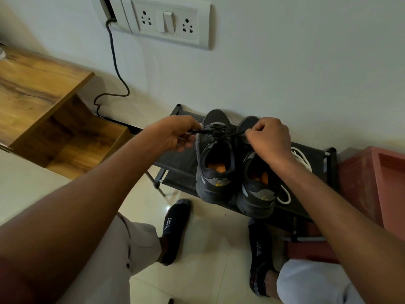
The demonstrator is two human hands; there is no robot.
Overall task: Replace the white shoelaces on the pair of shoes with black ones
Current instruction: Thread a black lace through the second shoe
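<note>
Dark grey left shoe, black lace pinched taut between left hand and right hand

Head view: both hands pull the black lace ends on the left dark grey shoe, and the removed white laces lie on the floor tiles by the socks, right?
Not quite. The head view shows the loose white laces on the black fabric shoe rack, right of the shoes, not on the floor. The rest holds: left hand and right hand pull the black lace ends.
</note>
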